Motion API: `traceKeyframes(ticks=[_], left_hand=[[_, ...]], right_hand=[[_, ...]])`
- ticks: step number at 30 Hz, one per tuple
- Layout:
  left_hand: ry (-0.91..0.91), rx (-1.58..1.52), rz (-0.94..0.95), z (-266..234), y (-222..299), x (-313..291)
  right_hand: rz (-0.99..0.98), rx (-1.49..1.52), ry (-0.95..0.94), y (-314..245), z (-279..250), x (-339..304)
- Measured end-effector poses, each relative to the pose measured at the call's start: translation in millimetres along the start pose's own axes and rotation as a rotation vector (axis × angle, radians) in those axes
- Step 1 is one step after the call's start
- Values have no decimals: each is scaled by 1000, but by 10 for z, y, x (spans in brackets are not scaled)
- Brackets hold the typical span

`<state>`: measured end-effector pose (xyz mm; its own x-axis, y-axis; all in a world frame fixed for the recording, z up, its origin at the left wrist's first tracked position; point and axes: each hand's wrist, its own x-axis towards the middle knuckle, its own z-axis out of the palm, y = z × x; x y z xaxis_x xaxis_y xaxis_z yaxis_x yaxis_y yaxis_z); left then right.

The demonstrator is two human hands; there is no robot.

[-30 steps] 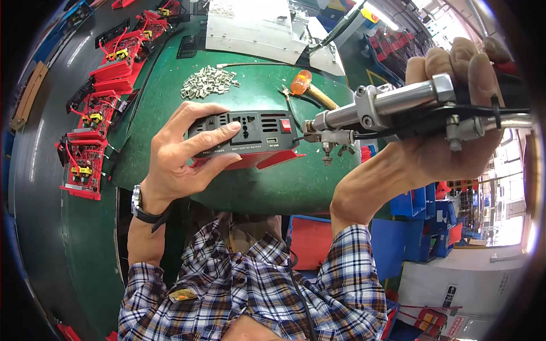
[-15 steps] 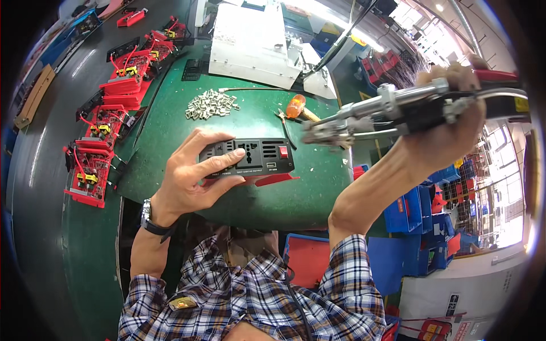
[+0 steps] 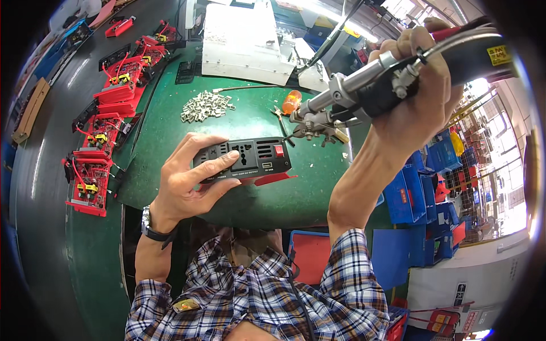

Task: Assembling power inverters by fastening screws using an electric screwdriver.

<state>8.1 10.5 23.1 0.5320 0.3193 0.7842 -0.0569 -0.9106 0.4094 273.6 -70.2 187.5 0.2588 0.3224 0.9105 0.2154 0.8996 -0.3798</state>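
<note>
Green workbench [image 3: 273, 204] in a factory workshop, bordered along its left edge by a dark conveyor belt [image 3: 45, 165] and, beyond its right edge, by stacked blue bins [image 3: 409, 196]. Black-and-red power inverter [image 3: 263, 167] lies about midway between the table's left and right edges, slightly closer to the near edge; its socket panel, with a red rocker switch [image 3: 278, 151] at the right end, faces the wearer. Left hand [image 3: 190, 176] pinches the left half of the inverter: the thumb presses the near side, the index finger crosses the panel, and the other fingers lie over the far side. Right hand [image 3: 418, 85], fingers curled tightly, grips a handheld tool with a metal barrel [image 3: 367, 74], raised and tilted over the table's right edge. Its tip points down at the inverter's far right corner; whether the 2 touch cannot be told. Behind the inverter, toward the far left corner, sits a heap of small metal clips [image 3: 207, 106]. Pliers [image 3: 278, 116] and an orange-headed mallet [image 3: 292, 102] lie toward the right edge, the mallet's handle partly hidden by the tool. White machine cover [image 3: 247, 42] occupies the far edge. Open red housings with circuit boards [image 3: 91, 182] line the left edge.
</note>
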Motion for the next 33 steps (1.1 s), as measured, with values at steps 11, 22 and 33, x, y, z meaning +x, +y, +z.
traceKeyframes(ticks=[11, 22, 33], left_hand=[[-6, 11, 3, -19, -11, 32], [137, -44, -118, 36, 64, -63], [242, -226, -397, 173, 15, -127]], right_hand=[[-49, -82, 10, 164, 36, -66], [-46, -377, 250, -1, 73, 122], [73, 118, -5, -279, 1053, -63]])
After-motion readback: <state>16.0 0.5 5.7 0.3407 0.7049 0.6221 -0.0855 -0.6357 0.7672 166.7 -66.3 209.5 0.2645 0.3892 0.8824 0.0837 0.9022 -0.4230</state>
